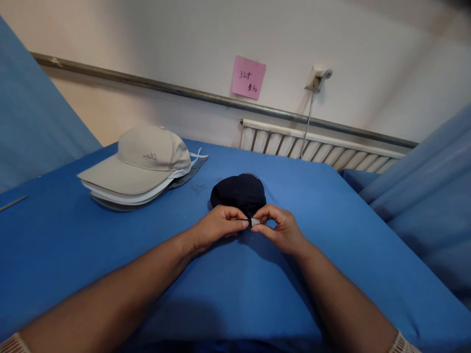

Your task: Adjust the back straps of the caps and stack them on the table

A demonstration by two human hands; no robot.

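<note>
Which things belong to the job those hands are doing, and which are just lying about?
In hand:
dark cap, pinched by the left hand
small pale piece at its edge, pinched by the right hand

Untouched:
stacked caps (perhaps part of the job too)
thin rod
pink wall note

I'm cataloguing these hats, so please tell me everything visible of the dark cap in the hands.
The dark cap looks navy to black, of soft, matte fabric, rounded, with a thin pale line along its far edge. It is at the blue tabletop, right of the cap stack. At its near end, the left grip and right grip pinch a narrow part with a small pale piece, whose nature is unclear.
</note>
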